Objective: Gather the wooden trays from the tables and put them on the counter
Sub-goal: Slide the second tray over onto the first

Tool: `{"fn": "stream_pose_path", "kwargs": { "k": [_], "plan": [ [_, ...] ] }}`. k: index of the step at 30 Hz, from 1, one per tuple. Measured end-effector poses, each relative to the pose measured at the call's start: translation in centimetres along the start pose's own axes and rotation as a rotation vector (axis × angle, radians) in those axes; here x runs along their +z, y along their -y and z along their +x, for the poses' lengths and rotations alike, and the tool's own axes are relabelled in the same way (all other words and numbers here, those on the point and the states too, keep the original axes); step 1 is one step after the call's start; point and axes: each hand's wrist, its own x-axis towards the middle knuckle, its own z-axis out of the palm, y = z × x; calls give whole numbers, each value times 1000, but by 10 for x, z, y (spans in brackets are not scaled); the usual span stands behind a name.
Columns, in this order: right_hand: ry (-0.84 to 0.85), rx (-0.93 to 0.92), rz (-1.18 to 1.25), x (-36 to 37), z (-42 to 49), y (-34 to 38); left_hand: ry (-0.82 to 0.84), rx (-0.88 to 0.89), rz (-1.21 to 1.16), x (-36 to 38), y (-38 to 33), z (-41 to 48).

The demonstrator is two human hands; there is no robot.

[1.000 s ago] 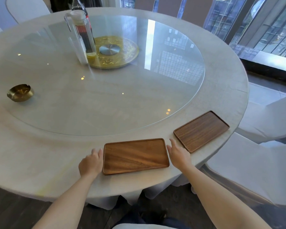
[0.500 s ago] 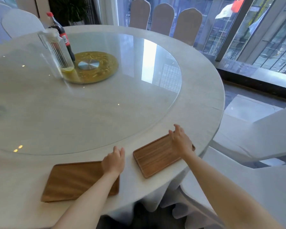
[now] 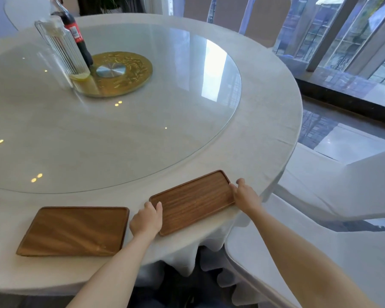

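Two flat wooden trays lie near the front edge of a round white table (image 3: 265,121). The right tray (image 3: 193,201) is darker and angled. My left hand (image 3: 146,220) grips its near-left short end, thumb on the tray's surface. My right hand (image 3: 246,196) holds its far-right short end, fingers curled over the rim. The tray still rests on the tablecloth. The left tray (image 3: 76,231) lies untouched beside my left forearm.
A glass turntable (image 3: 165,107) covers the table's middle, with a gold centre plate (image 3: 125,72), a clear glass pitcher (image 3: 63,50) and a cola bottle (image 3: 75,34). White covered chairs (image 3: 342,196) stand close on the right. Windows run along the far right.
The view has shifted right from the first tray to the second. My left hand left the left tray and took the right tray's near end; my right hand slid to its far end.
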Motion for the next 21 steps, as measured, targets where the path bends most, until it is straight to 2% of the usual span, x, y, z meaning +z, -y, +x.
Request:
{"fn": "stream_pose_path", "kwargs": {
  "k": [6,15,21],
  "plan": [
    [7,-38,-89,2,6,-1,23,-8,96,2,-1,2],
    [-48,29,-56,3,4,-2,85,53,-99,-4,1,9],
    [-146,57,-1,3,-11,14,38,163,-232,-35,13,24]
  ]
}}
